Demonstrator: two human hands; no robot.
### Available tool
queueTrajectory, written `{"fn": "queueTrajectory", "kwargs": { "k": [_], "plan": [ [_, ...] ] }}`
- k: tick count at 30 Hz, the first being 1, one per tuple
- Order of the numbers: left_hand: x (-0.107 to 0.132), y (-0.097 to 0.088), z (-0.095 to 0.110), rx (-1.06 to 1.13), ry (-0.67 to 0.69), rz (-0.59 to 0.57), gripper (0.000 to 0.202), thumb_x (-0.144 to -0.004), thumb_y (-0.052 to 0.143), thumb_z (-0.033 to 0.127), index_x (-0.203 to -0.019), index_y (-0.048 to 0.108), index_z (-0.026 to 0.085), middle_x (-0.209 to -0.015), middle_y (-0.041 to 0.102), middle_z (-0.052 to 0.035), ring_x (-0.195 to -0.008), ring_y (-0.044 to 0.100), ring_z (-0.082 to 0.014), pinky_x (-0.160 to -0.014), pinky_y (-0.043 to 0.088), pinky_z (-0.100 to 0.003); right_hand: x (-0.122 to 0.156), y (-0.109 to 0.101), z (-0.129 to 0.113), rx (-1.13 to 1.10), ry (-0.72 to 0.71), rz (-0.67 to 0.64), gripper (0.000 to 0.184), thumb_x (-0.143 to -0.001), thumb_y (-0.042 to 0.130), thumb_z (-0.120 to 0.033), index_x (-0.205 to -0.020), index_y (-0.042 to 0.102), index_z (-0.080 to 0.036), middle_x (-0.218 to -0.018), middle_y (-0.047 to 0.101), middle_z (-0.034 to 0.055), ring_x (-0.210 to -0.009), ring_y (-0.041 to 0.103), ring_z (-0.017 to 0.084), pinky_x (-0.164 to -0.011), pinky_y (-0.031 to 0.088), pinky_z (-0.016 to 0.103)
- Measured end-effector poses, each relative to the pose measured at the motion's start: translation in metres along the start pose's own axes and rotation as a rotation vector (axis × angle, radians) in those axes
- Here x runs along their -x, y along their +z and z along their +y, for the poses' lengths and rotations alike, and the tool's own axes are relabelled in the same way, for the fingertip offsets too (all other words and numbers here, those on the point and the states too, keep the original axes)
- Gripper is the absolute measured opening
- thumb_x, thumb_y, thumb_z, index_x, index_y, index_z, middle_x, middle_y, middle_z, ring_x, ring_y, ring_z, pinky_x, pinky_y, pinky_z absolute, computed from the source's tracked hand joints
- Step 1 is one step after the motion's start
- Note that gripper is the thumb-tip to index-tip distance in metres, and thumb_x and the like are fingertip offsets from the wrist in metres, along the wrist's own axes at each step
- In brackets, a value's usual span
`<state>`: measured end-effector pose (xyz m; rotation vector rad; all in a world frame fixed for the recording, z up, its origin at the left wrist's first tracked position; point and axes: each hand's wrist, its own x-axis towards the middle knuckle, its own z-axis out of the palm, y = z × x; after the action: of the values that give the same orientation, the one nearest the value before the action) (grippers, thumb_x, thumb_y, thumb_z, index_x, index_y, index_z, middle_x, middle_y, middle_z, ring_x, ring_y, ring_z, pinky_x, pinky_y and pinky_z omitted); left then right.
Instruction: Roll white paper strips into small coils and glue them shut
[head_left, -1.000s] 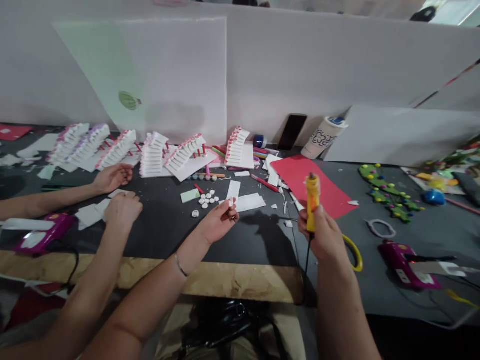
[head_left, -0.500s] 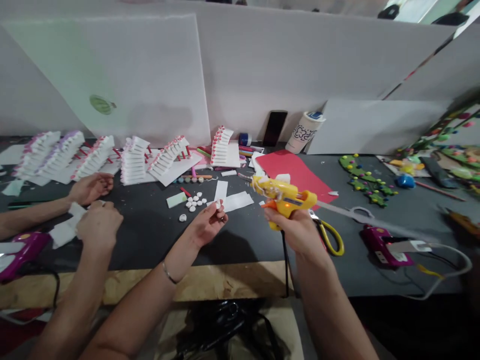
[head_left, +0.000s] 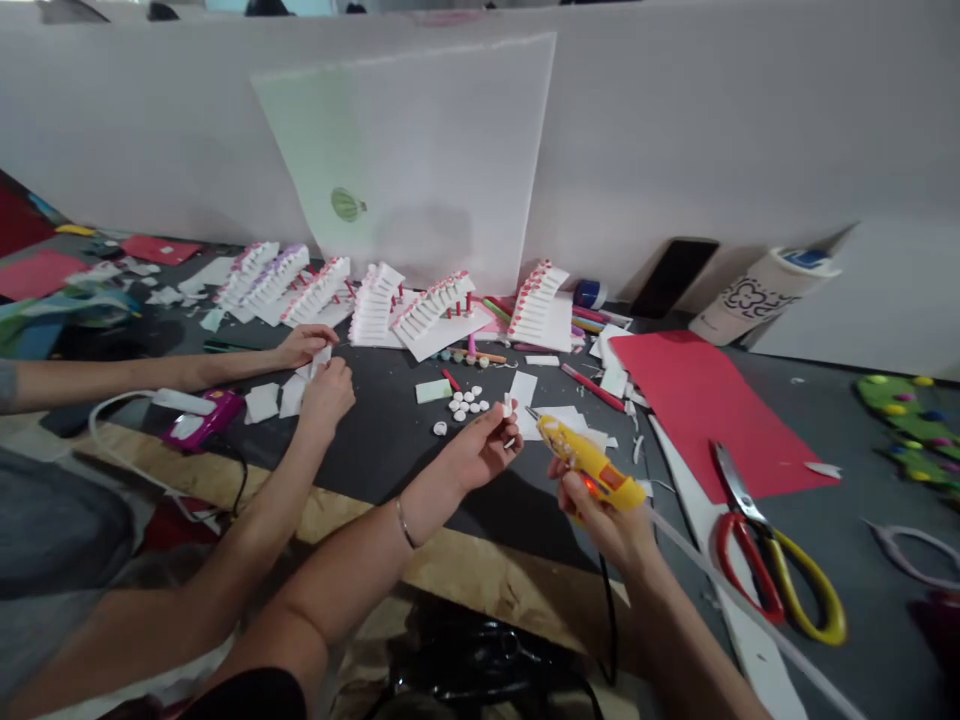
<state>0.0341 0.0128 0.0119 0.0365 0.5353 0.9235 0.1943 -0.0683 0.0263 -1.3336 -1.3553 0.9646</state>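
My left hand (head_left: 486, 448) pinches a small white piece (head_left: 508, 406) between thumb and fingers; its exact kind is too small to make out. Wrapped round the handle of a yellow hot glue gun (head_left: 585, 455) is my right hand (head_left: 600, 505). The gun's nozzle points left, close to the white piece, and an orange light glows near its grip. A long glue stick (head_left: 750, 600) trails from the gun's rear. Several small white discs (head_left: 466, 402) lie just left of my left hand. White paper strips (head_left: 523, 390) lie behind it.
A co-worker's hands (head_left: 326, 385) hold white paper at the left, near a purple device (head_left: 202, 420). White paper models with red dots (head_left: 536, 305) line the back. Red paper (head_left: 712, 410), scissors (head_left: 772, 560), a cup (head_left: 757, 295) and a phone (head_left: 675, 278) are at the right.
The view has turned left and come closer. The glue gun's nozzle is now nearer the white piece in my left hand. The co-worker's hands have come together on the paper.
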Motion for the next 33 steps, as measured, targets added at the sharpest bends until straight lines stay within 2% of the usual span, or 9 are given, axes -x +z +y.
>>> {"fn": "queueTrajectory", "kwargs": {
  "k": [3, 8, 12, 15, 20, 23, 26, 29, 33],
  "plan": [
    [0.000, -0.001, -0.001, -0.009, -0.023, -0.011, 0.016, -0.076, 0.078, 0.020, -0.081, 0.066, 0.011, -0.069, 0.061, 0.0004, -0.060, 0.056, -0.0069, -0.067, 0.051, -0.022, 0.002, 0.003, 0.006, 0.091, -0.067, -0.005, 0.022, -0.084, 0.056, -0.042, -0.077, 0.059, -0.022, -0.055, 0.054, -0.0034, -0.045, 0.049, 0.011, -0.046, 0.042, 0.023],
    [0.001, 0.003, -0.002, -0.016, -0.043, 0.054, 0.015, -0.075, 0.079, 0.019, -0.081, 0.068, 0.012, -0.070, 0.061, 0.0009, -0.058, 0.053, -0.0062, -0.066, 0.050, -0.023, 0.004, 0.003, 0.016, 0.177, -0.136, 0.000, 0.026, -0.084, 0.058, -0.045, -0.071, 0.057, -0.022, -0.057, 0.056, -0.0028, -0.047, 0.049, 0.011, -0.046, 0.042, 0.023],
    [0.005, 0.008, -0.003, -0.017, -0.049, 0.111, 0.009, -0.085, 0.069, 0.019, -0.083, 0.070, 0.011, -0.067, 0.059, -0.0002, -0.060, 0.053, -0.0076, -0.066, 0.048, -0.023, 0.007, 0.004, 0.022, 0.221, -0.123, -0.019, 0.024, -0.085, 0.059, -0.044, -0.078, 0.059, -0.021, -0.060, 0.058, -0.0028, -0.049, 0.051, 0.011, -0.049, 0.044, 0.023],
    [0.007, 0.011, -0.003, -0.041, -0.066, 0.131, 0.016, -0.091, 0.061, 0.019, -0.081, 0.070, 0.011, -0.067, 0.058, -0.0011, -0.062, 0.052, -0.0082, -0.067, 0.047, -0.024, 0.007, 0.004, 0.020, 0.240, -0.124, -0.010, 0.025, -0.085, 0.059, -0.044, -0.076, 0.058, -0.021, -0.059, 0.057, -0.0028, -0.049, 0.051, 0.012, -0.049, 0.045, 0.023],
    [0.007, 0.012, -0.003, -0.056, -0.068, 0.143, 0.020, -0.092, 0.058, 0.020, -0.080, 0.071, 0.012, -0.069, 0.059, -0.0019, -0.061, 0.050, -0.0077, -0.066, 0.047, -0.023, 0.006, 0.002, 0.015, 0.274, -0.143, 0.009, 0.026, -0.085, 0.060, -0.044, -0.071, 0.057, -0.022, -0.057, 0.057, -0.0027, -0.048, 0.052, 0.012, -0.048, 0.045, 0.024],
    [0.007, 0.013, -0.002, -0.042, -0.092, 0.150, 0.022, -0.094, 0.056, 0.021, -0.082, 0.071, 0.010, -0.066, 0.058, -0.0017, -0.059, 0.050, -0.0073, -0.065, 0.047, -0.022, 0.006, 0.002, 0.017, 0.296, -0.135, 0.008, 0.024, -0.084, 0.060, -0.045, -0.077, 0.061, -0.022, -0.057, 0.059, -0.0023, -0.048, 0.054, 0.013, -0.049, 0.046, 0.024],
    [0.006, 0.012, -0.002, -0.061, -0.082, 0.144, 0.016, -0.089, 0.063, 0.022, -0.080, 0.071, 0.011, -0.067, 0.060, -0.0012, -0.060, 0.052, -0.0072, -0.065, 0.047, -0.023, 0.006, 0.002, 0.019, 0.321, -0.117, 0.011, 0.026, -0.083, 0.061, -0.047, -0.082, 0.063, -0.021, -0.058, 0.061, -0.0017, -0.049, 0.055, 0.014, -0.049, 0.048, 0.025],
    [0.006, 0.009, -0.002, -0.151, -0.036, 0.136, 0.013, -0.086, 0.068, 0.023, -0.079, 0.073, 0.013, -0.068, 0.062, -0.0005, -0.063, 0.054, -0.0081, -0.068, 0.047, -0.026, 0.005, 0.002, 0.021, 0.343, -0.118, 0.005, 0.026, -0.083, 0.061, -0.048, -0.079, 0.063, -0.022, -0.060, 0.063, -0.0007, -0.050, 0.057, 0.014, -0.052, 0.049, 0.026],
    [0.006, 0.009, -0.001, -0.267, 0.015, 0.139, 0.019, -0.090, 0.061, 0.024, -0.079, 0.075, 0.017, -0.067, 0.064, -0.0001, -0.068, 0.058, -0.0107, -0.072, 0.046, -0.031, 0.005, 0.002, 0.022, 0.356, -0.107, 0.025, 0.027, -0.081, 0.063, -0.049, -0.079, 0.063, -0.022, -0.059, 0.062, -0.0011, -0.049, 0.057, 0.014, -0.051, 0.049, 0.026]
  ]
}}
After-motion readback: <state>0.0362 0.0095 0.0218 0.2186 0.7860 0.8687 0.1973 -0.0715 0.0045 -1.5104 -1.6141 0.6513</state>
